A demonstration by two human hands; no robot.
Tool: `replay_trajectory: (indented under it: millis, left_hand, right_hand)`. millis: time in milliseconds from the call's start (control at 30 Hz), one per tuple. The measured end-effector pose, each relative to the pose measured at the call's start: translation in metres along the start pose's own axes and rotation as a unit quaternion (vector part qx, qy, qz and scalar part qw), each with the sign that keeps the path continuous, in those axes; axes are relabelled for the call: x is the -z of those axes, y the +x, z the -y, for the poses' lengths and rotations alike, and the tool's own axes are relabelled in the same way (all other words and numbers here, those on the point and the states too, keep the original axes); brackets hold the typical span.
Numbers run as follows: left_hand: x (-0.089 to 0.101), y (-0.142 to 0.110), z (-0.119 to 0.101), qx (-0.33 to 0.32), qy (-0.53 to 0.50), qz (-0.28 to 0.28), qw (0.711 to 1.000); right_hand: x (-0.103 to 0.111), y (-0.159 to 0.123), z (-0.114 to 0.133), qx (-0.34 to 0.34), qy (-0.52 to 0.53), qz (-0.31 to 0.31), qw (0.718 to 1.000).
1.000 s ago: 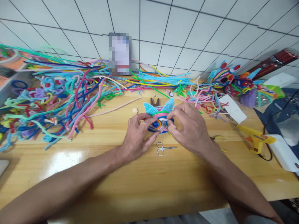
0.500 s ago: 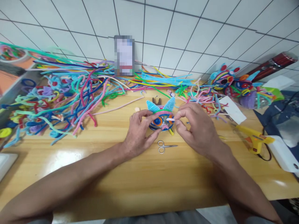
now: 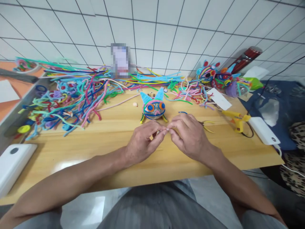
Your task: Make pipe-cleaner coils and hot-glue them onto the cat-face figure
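A small cat-like face made of pipe cleaners (image 3: 153,108), with blue ears and orange-and-blue eyes, stands alone on the wooden table (image 3: 107,140). In front of it my left hand (image 3: 143,143) and my right hand (image 3: 187,135) meet fingertip to fingertip. Both hands pinch a tiny pale piece between them; it is too small to name. Neither hand touches the face.
A big heap of coloured pipe cleaners (image 3: 71,92) covers the back left. Finished pipe-cleaner figures (image 3: 219,78) sit at the back right. A yellow glue gun (image 3: 234,117) and a white box (image 3: 263,130) lie right. Another white box (image 3: 11,163) is at the left edge.
Both hands have let go of the pipe-cleaner face and drawn back toward me, pinching a small piece. The camera has tilted down, showing my lap.
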State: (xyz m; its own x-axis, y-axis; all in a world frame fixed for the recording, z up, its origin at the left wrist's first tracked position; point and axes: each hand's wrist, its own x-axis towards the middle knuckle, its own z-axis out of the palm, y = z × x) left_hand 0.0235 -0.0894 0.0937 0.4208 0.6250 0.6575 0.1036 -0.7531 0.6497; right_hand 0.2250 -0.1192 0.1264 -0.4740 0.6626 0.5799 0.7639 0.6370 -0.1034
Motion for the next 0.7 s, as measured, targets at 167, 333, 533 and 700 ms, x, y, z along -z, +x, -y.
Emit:
replay_trajectory:
  millis: [167,333,533,700]
  left_hand:
    - [-0.019,-0.013,-0.014,0.007,0.007,0.002,1.0]
    - [-0.043,-0.019,-0.011,0.074,0.013,0.034,0.997]
    - [-0.058,-0.018,0.004,0.14,-0.031,0.039,0.989]
    - [-0.062,-0.022,0.017,0.175,-0.087,0.015,0.981]
  right_hand:
    - [0.0,-0.029,0.01,-0.023,0.018,-0.055,0.998]
    - [-0.014,-0.058,0.014,-0.075,-0.049,-0.074,0.993]
    - [-0.018,-0.105,-0.044,-0.122,-0.021,-0.006,0.992]
    - [-0.009,-0.159,-0.136,-0.208,-0.095,0.049,0.972]
